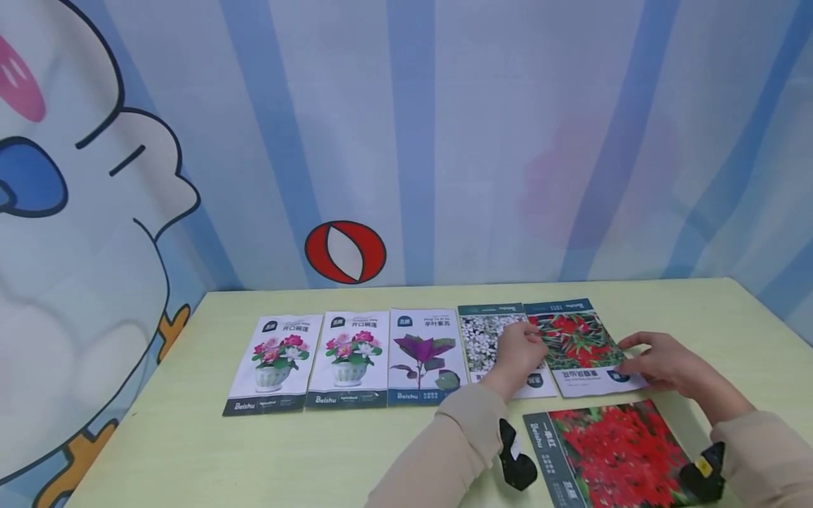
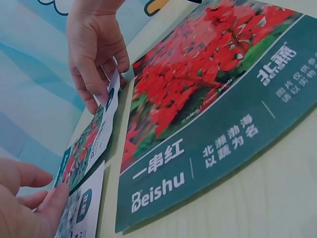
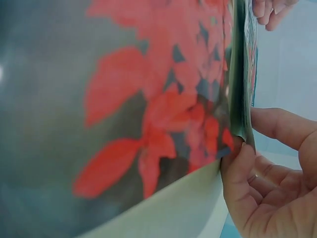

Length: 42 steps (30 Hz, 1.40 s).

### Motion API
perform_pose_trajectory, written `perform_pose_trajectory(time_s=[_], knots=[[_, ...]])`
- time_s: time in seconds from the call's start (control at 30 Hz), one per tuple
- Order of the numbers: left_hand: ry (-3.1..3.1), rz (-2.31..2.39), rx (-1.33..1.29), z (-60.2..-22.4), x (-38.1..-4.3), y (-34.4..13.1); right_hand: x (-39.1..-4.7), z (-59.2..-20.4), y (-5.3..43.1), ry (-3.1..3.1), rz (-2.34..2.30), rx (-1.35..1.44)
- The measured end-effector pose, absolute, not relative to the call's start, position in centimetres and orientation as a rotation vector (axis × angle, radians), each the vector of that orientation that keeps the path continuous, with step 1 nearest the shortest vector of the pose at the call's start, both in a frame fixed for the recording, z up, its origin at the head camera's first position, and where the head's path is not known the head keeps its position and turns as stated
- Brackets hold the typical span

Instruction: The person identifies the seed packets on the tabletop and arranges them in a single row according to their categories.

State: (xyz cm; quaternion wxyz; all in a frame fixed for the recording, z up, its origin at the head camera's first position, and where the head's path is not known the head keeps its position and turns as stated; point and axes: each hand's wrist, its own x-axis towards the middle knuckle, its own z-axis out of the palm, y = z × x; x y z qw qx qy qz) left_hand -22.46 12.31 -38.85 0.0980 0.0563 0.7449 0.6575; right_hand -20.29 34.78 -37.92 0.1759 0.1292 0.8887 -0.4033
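Five seed packets stand side by side in a row on the table. My right hand (image 1: 667, 363) pinches the near right corner of the green packet with red flowers (image 1: 574, 339), at the row's right end; its printing is upside down. In the right wrist view, the thumb and forefinger (image 3: 277, 126) have that packet's edge between them. My left hand (image 1: 521, 353) is over the white-flower packet (image 1: 479, 339), its fingertips at the red-flower packet's left edge. Thumb and forefinger stand apart there in the left wrist view, near the thumb (image 2: 54, 203).
A larger red-flower packet (image 1: 619, 451) lies sideways nearer me, under the right forearm. Left in the row are a purple-leaf packet (image 1: 422, 353) and two potted-flower packets, one in the middle (image 1: 349, 360) and one at the end (image 1: 273, 363). A striped curtain (image 1: 470, 141) backs the table (image 1: 254, 458).
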Motion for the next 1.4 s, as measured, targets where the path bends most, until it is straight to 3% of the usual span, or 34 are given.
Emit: perform_pose_trajectory(time_s=[0.27,0.67,1.1,1.4], knots=[[2.234,1.843,0.240,-38.4,-22.3,11.6,-19.9,-37.8,34.8,2.518,-1.129,0.383],[2.291,1.570,0.534,-36.2,-21.7,6.1,-18.4,-37.4,36.4,2.459,-1.136,0.377],[2.047,1.645,0.202,-37.2,-18.8,1.1,-15.8,-37.4,38.3,2.340,-1.182,0.390],[1.787,1.636,0.054,-37.8,-16.2,0.0,-13.9,-38.5,39.4,2.171,-1.373,0.557]])
